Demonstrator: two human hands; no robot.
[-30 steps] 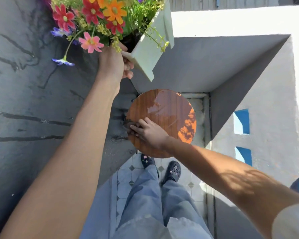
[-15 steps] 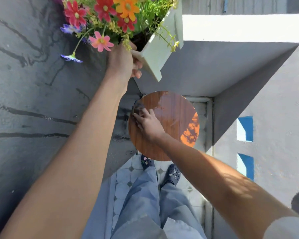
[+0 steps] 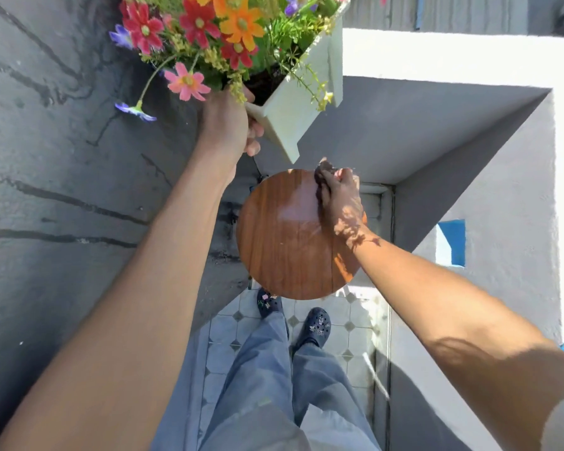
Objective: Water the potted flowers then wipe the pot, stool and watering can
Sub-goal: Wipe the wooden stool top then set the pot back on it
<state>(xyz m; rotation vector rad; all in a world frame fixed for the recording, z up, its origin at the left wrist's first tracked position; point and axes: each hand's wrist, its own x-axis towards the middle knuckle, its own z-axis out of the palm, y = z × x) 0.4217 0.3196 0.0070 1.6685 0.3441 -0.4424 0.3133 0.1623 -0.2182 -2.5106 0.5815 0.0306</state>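
My left hand (image 3: 227,125) grips the near corner of a pale square flower pot (image 3: 302,102) and holds it tilted in the air above the stool. Red, orange, pink and purple flowers (image 3: 205,34) spill out of its top. Below it stands a round wooden stool (image 3: 284,245) with a wet, shiny seat. My right hand (image 3: 341,198) presses a dark cloth (image 3: 323,172) onto the seat's far right edge. The watering can is out of view.
A dark cracked wall (image 3: 62,190) rises close on the left. A white ledge wall (image 3: 469,125) boxes in the corner behind and to the right of the stool. My feet in dark clogs (image 3: 316,327) stand on pale floor tiles (image 3: 228,336) just before the stool.
My right hand has swept the cloth from the seat's near left edge, up along the left side, over to the far right edge. The left hand still holds the pot aloft.
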